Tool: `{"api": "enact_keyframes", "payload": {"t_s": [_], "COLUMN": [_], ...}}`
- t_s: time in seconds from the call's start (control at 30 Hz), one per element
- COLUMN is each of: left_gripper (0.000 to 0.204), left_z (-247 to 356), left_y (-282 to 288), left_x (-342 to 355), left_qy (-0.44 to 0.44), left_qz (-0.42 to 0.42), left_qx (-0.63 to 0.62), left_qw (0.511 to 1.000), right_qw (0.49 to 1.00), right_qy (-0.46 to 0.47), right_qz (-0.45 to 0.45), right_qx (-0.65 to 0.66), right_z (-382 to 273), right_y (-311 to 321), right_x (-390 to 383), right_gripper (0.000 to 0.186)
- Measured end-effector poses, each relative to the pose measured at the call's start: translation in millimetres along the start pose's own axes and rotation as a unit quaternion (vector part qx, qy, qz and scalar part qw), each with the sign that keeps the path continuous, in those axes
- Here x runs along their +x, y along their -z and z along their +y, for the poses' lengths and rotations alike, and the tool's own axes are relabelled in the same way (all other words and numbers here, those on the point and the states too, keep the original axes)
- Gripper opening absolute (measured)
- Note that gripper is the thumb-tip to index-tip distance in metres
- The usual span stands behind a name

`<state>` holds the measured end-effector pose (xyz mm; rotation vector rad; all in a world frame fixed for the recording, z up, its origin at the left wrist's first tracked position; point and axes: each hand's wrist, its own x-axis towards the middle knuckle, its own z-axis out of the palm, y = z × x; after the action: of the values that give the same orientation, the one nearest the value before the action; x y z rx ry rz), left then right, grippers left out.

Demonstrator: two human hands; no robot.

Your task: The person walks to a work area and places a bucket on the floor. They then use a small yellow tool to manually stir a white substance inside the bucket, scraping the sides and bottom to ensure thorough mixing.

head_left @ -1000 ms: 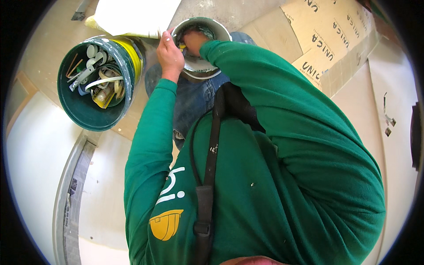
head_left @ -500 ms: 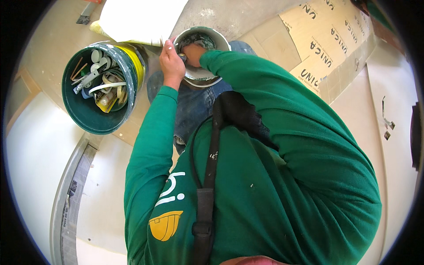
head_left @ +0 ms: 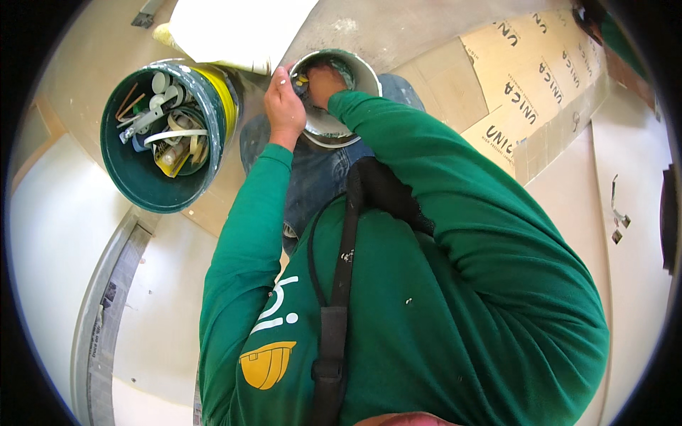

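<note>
A white bucket (head_left: pixel 369 77), its inside smeared with grey and dark green, stands between my knees. My left hand (head_left: pixel 285 110) grips the bucket's left rim, fingers pointing away from me. Down inside the bucket is my right hand (head_left: pixel 326 84), closed around a hand tool (head_left: pixel 302 79) with a yellow-and-dark handle. The tool's working end is hidden in the bucket, so its kind does not show. What lies at the bucket's bottom is mostly out of sight behind my right hand and sleeve.
At left stands a dark green bucket (head_left: pixel 153 193) full of tools, tapes and cable. A white sack (head_left: pixel 238 28) lies beyond my left hand. Printed cardboard (head_left: pixel 529 78) covers the floor at right. Part of another person (head_left: pixel 619 39) shows at the upper right edge.
My right hand has turned and shifted inside the bucket, taking the tool handle away from the left rim. My left hand stays on the rim. The whole view has shifted slightly.
</note>
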<state>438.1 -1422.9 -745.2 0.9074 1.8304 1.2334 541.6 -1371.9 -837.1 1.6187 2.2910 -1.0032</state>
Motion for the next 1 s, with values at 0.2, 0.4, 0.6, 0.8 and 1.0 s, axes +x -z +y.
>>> {"api": "enact_keyframes", "payload": {"t_s": [0.2,0.4,0.6,0.8,1.0], "left_gripper": [0.049,0.05,0.05,0.05,0.054], "left_z": [7.2,1.7,-2.4,-4.7,4.4], "left_y": [3.1,1.0,4.0,1.9,2.1], "left_x": [-1.1,0.2,-1.9,4.6,-1.3], "left_qy": [0.011,-0.007,0.026,0.001,0.035], "left_qz": [-0.004,-0.01,-0.007,-0.016,-0.028], "left_qx": [-0.006,-0.022,-0.031,-0.031,-0.012], "left_qw": [1.0,1.0,0.999,0.999,0.999], "right_qw": [0.99,0.999,0.99,0.99,0.989], "right_qy": [0.096,0.029,0.117,-0.015,-0.08], "right_qz": [-0.096,0.013,-0.075,-0.103,0.079], "right_qx": [-0.038,-0.02,-0.019,0.096,0.1], "right_z": [-5.6,-1.3,-9.5,-3.8,9.2], "right_y": [15.4,15.6,10.2,2.7,1.0], "right_x": [-8.2,-2.0,-10.1,3.3,0.1], "right_gripper": [0.034,0.031,0.029,0.034,0.036]}}
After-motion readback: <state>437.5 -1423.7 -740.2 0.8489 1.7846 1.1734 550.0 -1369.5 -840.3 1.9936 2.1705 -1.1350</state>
